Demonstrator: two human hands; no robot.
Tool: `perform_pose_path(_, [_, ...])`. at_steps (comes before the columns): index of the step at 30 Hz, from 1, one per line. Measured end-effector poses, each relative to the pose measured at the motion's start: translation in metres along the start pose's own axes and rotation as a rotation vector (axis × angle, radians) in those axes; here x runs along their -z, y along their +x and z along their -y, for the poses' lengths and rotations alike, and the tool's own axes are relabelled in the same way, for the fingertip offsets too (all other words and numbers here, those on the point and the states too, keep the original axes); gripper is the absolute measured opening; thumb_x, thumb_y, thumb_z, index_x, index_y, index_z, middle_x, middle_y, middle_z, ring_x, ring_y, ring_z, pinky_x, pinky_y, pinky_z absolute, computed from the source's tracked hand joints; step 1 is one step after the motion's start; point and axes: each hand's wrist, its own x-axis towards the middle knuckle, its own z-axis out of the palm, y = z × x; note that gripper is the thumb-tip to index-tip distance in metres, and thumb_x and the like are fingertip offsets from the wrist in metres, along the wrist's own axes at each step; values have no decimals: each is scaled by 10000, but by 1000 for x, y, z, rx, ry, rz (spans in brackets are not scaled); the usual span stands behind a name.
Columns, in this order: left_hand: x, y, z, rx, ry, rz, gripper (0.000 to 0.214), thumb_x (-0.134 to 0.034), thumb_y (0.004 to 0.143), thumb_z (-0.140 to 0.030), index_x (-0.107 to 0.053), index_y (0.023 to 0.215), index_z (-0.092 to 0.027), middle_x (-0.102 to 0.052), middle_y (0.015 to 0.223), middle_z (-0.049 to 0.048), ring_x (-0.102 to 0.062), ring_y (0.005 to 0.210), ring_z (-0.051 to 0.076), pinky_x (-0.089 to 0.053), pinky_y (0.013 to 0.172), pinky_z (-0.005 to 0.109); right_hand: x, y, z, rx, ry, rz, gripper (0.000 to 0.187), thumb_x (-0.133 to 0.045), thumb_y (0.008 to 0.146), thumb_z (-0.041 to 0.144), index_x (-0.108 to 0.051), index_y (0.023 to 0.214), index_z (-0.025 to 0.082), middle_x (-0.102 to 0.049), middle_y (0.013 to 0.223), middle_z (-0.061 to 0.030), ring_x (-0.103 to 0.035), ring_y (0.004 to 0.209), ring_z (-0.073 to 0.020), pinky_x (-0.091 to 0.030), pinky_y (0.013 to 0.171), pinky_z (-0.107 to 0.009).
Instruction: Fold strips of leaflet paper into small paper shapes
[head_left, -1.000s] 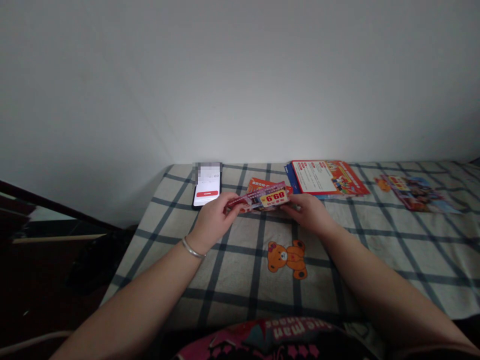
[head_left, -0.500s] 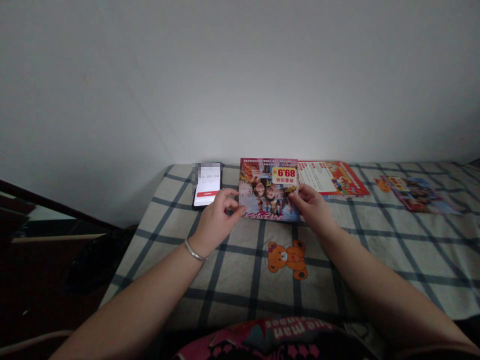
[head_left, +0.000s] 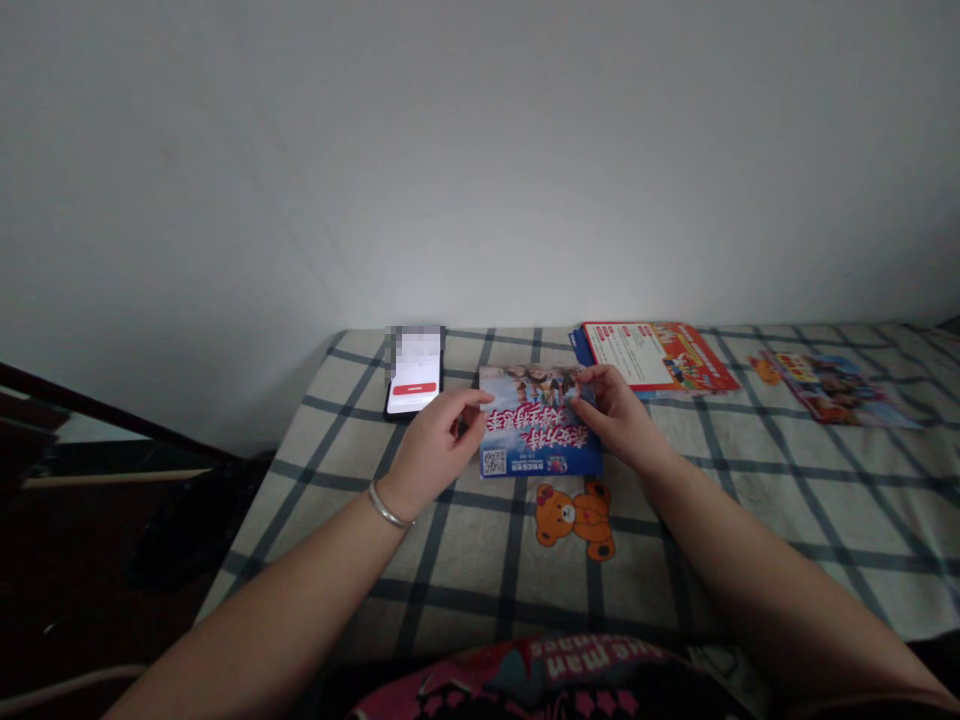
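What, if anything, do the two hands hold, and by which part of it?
A leaflet, by its two side edges: the left hand at the left edge, the right hand at the upper right edge.

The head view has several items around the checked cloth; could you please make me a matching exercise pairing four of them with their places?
Things
1. Blue-edged paper leaflet with pink lettering
2. Black-edged rectangular phone
3. Thin silver-coloured bangle
4. Red-and-white stack of printed sheets

Places
A. Around the left wrist
B. Just beyond the right hand
C. Just beyond the left hand, screen lit
D. Between both hands

Pairs: 1-D, 2-C, 3-A, 4-B
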Motion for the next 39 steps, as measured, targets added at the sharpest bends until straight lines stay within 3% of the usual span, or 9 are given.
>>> perform_pose_path(5, [-1, 4, 7, -70, 256, 176, 164, -546, 896, -194, -631, 1036, -199, -650, 933, 49, -592, 895, 212, -507, 825, 413, 5, -1, 2, -97, -448, 192, 310, -587, 841, 393, -554, 1106, 236, -597, 716, 14, -518, 566, -135, -377, 536, -258])
perform_pose_path(10, [-2, 1, 9, -128, 409, 234, 189, -549, 903, -227, -639, 1067, -199, -615, 960, 62, -574, 917, 225, -514, 824, 411, 8, 0, 8, -81, -572, 267, 355, -560, 874, 411, -594, 1190, 253, -626, 709, -2, -552, 573, -147, -385, 540, -262])
perform_pose_path(13, [-5, -1, 11, -228, 424, 306, 282, -565, 915, -280, -604, 1189, -222, -596, 1184, 81, -548, 1109, 253, -483, 949, 447, 7, 0, 9, -68, -581, 267, 341, -559, 881, 403, -621, 1179, 252, -658, 732, -15, -571, 590, -152, -403, 548, -266])
perform_pose_path(15, [-7, -1, 14, -314, 405, 371, 401, -562, 928, -332, -527, 1311, -219, -508, 1386, 93, -436, 1307, 271, -393, 1080, 474, 7, 0, 7, -49, -569, 275, 333, -551, 890, 390, -634, 1185, 259, -692, 781, -27, -596, 618, -158, -425, 560, -272])
perform_pose_path(18, [-9, -2, 17, -331, 403, 442, 509, -532, 947, -389, -438, 1403, -185, -402, 1506, 111, -299, 1428, 266, -290, 1160, 476, 8, 2, 1, 21, -553, 260, 324, -532, 907, 369, -658, 1191, 276, -725, 1015, -57, -656, 775, -188, -495, 656, -311])
perform_pose_path(22, [-9, -3, 21, -296, 403, 460, 580, -508, 953, -425, -363, 1460, -185, -392, 1518, 114, -317, 1425, 261, -276, 1166, 485, 14, 6, -8, 85, -600, 194, 321, -518, 905, 284, -677, 1184, 266, -703, 1116, -77, -669, 936, -225, -531, 813, -376])
perform_pose_path(26, [-8, -3, 23, -302, 408, 467, 549, -502, 955, -431, -391, 1445, -209, -393, 1519, 104, -306, 1430, 260, -267, 1170, 490, 21, 9, -14, 141, -598, 227, 406, -459, 868, 100, -676, 1168, 267, -695, 1120, -56, -655, 998, -204, -519, 897, -374])
perform_pose_path(33, [-9, -4, 25, -298, 436, 485, 525, -518, 951, -428, -426, 1421, -214, -365, 1536, 99, -293, 1437, 266, -256, 1178, 485, 31, 6, -2, 248, -764, 306, 359, -589, 835, 174, -691, 1162, 284, -613, 1036, -78, -629, 862, -193, -548, 811, -369])
perform_pose_path(39, [-8, -5, 24, -302, 422, 481, 523, -500, 963, -423, -410, 1436, -219, -358, 1541, 96, -282, 1445, 254, -244, 1186, 482, 32, -2, 11, 430, -792, 369, 404, -617, 773, 78, -724, 1077, 321, -546, 1372, -38, -496, 1248, -281, -421, 1057, -511])
